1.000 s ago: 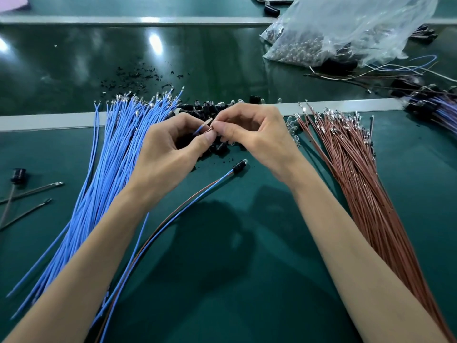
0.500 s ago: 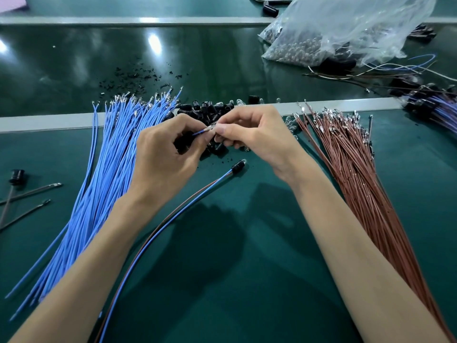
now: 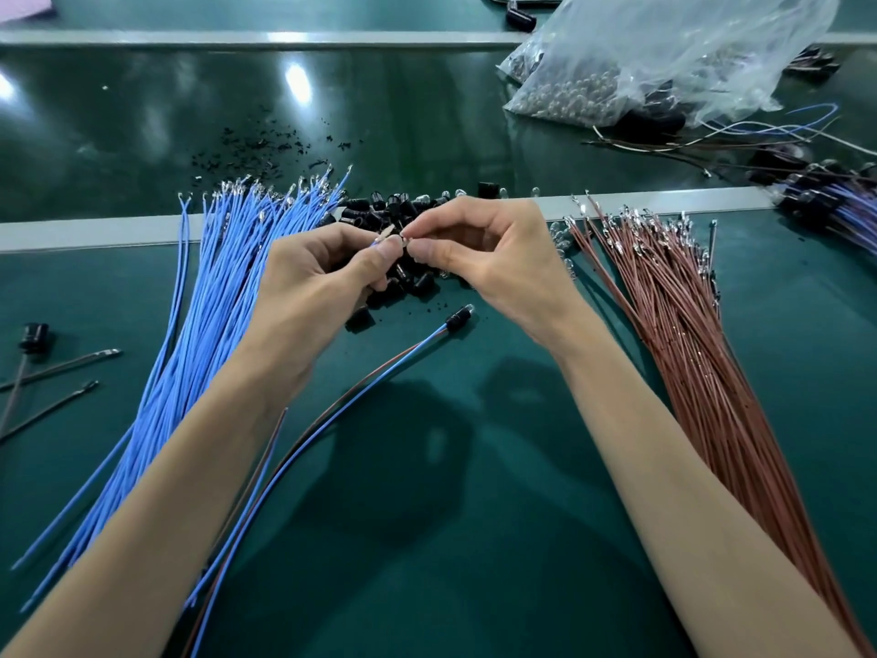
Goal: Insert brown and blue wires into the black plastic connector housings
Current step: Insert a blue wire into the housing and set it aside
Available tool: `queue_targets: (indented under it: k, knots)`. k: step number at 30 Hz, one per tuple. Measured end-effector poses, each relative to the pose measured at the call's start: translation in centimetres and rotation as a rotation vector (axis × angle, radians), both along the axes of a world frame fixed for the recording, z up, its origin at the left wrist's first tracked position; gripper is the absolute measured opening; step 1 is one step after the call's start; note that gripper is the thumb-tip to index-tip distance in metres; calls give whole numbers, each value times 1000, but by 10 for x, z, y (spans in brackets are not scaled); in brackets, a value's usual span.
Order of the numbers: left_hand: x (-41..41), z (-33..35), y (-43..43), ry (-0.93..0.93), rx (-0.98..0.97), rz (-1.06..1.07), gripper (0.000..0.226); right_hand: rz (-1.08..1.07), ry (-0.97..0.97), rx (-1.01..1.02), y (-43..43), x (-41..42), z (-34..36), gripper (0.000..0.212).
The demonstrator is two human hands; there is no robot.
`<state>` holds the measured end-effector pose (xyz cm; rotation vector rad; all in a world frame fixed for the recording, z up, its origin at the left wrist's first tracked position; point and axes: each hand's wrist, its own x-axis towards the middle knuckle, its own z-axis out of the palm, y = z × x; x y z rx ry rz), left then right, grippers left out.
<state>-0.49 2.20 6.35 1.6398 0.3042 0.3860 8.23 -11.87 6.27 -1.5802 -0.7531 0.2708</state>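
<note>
My left hand [image 3: 318, 282] pinches the ends of a blue and a brown wire [image 3: 382, 240] between thumb and fingers. My right hand [image 3: 489, 258] pinches a small part at those wire tips; the fingers hide most of it. Both hands hover over a pile of black connector housings [image 3: 394, 206]. A finished blue-brown wire pair with a black housing [image 3: 458, 318] lies on the green mat just below the hands. A bundle of blue wires [image 3: 213, 301] fans out on the left, a bundle of brown wires [image 3: 688, 334] on the right.
A clear plastic bag [image 3: 664, 54] of small parts sits at the back right, with loose wires [image 3: 759, 130] and dark assemblies [image 3: 830, 192] beside it. A black capacitor [image 3: 33, 334] and thin metal leads [image 3: 61, 368] lie at the far left. A grey rail [image 3: 95, 232] crosses the bench.
Both hands have stayed over the housing pile; the right fingertips shifted slightly at the wire tips held by the left hand.
</note>
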Motion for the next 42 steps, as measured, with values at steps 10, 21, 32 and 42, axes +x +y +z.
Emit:
queue_targets:
  k: [10,21,32,42]
  knots:
    - [-1,3,-1,64,-47,-39,17,2,-9,41,0,1,0,26]
    - [-2,3,-1,46,-18,-38,19,62,26,90,0,2,-2,25]
    - [0,0,-4,48,-62,35,18,-41,-318,-8,4,-1,-12,14]
    - [1,0,-4,53,-191,23,22,-128,-380,22,11,-3,-18,16]
